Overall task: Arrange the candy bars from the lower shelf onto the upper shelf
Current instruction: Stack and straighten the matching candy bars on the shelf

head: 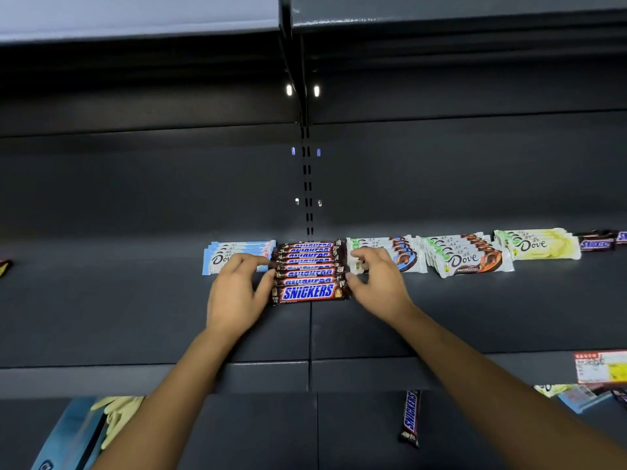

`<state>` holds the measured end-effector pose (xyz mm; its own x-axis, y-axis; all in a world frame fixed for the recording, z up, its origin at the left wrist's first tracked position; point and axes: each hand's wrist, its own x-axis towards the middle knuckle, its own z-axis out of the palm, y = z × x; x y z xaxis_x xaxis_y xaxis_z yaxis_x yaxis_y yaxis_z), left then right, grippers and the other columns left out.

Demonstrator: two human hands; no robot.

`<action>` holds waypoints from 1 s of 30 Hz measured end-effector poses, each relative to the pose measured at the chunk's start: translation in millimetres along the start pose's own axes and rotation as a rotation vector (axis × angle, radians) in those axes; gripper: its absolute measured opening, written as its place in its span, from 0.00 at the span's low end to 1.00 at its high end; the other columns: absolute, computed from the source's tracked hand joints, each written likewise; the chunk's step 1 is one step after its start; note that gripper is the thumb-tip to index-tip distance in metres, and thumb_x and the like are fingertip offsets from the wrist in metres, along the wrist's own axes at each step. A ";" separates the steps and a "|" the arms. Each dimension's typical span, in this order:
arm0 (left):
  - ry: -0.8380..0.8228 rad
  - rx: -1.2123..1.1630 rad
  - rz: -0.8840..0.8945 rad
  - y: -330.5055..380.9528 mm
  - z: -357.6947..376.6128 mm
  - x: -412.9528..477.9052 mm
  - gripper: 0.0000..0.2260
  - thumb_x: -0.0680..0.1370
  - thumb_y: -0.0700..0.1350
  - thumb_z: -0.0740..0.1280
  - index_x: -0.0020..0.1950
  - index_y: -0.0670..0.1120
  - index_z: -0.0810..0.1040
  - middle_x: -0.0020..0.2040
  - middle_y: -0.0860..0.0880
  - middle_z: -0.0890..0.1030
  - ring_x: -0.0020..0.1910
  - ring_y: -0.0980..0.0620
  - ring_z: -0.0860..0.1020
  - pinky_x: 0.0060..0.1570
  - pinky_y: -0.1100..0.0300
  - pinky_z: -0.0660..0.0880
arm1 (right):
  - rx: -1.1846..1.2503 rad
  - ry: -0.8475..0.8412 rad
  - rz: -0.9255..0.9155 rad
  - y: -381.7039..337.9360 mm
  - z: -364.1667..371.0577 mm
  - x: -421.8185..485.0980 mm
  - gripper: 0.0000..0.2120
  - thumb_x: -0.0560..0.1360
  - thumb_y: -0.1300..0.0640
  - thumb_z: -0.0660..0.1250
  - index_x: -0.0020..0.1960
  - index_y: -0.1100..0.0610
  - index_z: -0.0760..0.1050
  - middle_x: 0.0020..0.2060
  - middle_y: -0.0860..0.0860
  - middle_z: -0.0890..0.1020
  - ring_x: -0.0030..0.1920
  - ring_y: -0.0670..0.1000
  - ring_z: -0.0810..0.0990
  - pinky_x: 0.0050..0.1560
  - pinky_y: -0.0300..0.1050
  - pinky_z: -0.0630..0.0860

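View from the head camera, looking down onto a dark grey store shelving unit. At the centre of the frame a row of Snickers bars [310,266] lies on the upper shelf [135,317], the bars overlapping from back to front, and the front bar [309,292] shows its full label. The left hand [237,293] sits at the left ends of the row and the right hand [380,286] at the right ends; both have half-curled fingers with the tips against the wrapper ends, and it cannot be told whether any bar is pinched or only pressed. Other stacks flank the row along the same shelf: a blue-and-white Dove stack [217,259] just left of it, partly behind the left hand, and to the right a white Dove stack with blue trim [405,257] partly behind the right hand, then a white-and-orange Dove stack [468,259], a yellow Dove stack [539,245] and, at the right edge, more Snickers [597,244]. A slotted upright [307,181] runs up the back panel behind the central row. On the lower shelf [254,432], at the bottom of the frame, a single Snickers bar [410,418] lies lengthwise — right of centre, well apart from both hands. A red-and-yellow price label [600,366] is fixed to the upper shelf's front edge at lower right — loose wrapped bars show just beneath it.
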<state>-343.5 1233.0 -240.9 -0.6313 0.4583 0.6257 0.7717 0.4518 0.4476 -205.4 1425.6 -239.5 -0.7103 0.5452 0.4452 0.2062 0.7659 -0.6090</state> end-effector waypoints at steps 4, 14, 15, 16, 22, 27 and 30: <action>-0.044 0.037 0.032 33.1 4.2 1.4 0.09 0.75 0.45 0.66 0.55 0.47 0.79 0.52 0.48 0.78 0.53 0.48 0.76 0.50 0.58 0.70 | -0.069 -0.022 -0.002 8.7 -13.6 -3.8 0.14 0.74 0.57 0.66 0.59 0.56 0.74 0.54 0.52 0.75 0.56 0.51 0.74 0.56 0.43 0.72; -0.262 0.032 0.293 139.5 58.9 -13.6 0.13 0.76 0.49 0.63 0.59 0.49 0.76 0.56 0.48 0.79 0.56 0.48 0.75 0.51 0.56 0.73 | -0.312 -0.058 -0.011 38.5 -70.6 -42.7 0.10 0.74 0.56 0.65 0.54 0.54 0.77 0.53 0.52 0.77 0.54 0.52 0.75 0.54 0.44 0.72; -0.283 0.033 0.314 148.1 64.4 -15.4 0.14 0.76 0.49 0.62 0.60 0.49 0.76 0.57 0.49 0.79 0.57 0.48 0.74 0.53 0.55 0.73 | -0.345 -0.047 0.000 43.1 -79.7 -49.7 0.10 0.74 0.56 0.65 0.54 0.54 0.77 0.53 0.52 0.78 0.55 0.52 0.75 0.54 0.44 0.71; -0.306 0.040 0.339 157.2 69.3 -17.5 0.14 0.76 0.50 0.62 0.60 0.49 0.75 0.58 0.48 0.78 0.58 0.48 0.74 0.54 0.54 0.73 | -0.373 -0.032 0.011 48.0 -88.5 -56.5 0.10 0.74 0.56 0.65 0.54 0.54 0.77 0.53 0.52 0.78 0.55 0.53 0.75 0.55 0.45 0.72; -0.350 -0.035 0.513 212.0 95.8 -43.7 0.17 0.76 0.48 0.63 0.64 0.49 0.74 0.59 0.48 0.78 0.59 0.47 0.74 0.55 0.55 0.71 | -0.492 0.092 0.049 74.3 -139.2 -103.0 0.07 0.72 0.58 0.67 0.50 0.58 0.79 0.48 0.56 0.80 0.51 0.58 0.77 0.50 0.45 0.71; -0.252 -0.194 0.734 236.3 123.5 -85.8 0.11 0.74 0.43 0.62 0.54 0.44 0.79 0.46 0.46 0.80 0.46 0.44 0.78 0.44 0.52 0.77 | -0.517 0.230 -0.040 95.6 -150.4 -147.2 0.08 0.72 0.56 0.62 0.41 0.60 0.77 0.37 0.55 0.77 0.38 0.59 0.76 0.38 0.48 0.74; -0.098 -0.271 0.848 232.8 139.2 -111.4 0.11 0.75 0.38 0.64 0.55 0.40 0.79 0.48 0.45 0.80 0.46 0.44 0.78 0.47 0.50 0.77 | -0.491 0.338 -0.100 112.0 -146.7 -172.3 0.09 0.73 0.59 0.61 0.40 0.62 0.77 0.37 0.56 0.78 0.37 0.59 0.74 0.38 0.51 0.72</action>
<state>-104.3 1393.6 -295.4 0.1653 0.6246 0.7632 0.9658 -0.2592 0.0030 38.9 1467.4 -288.1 -0.5053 0.4789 0.7179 0.4933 0.8429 -0.2150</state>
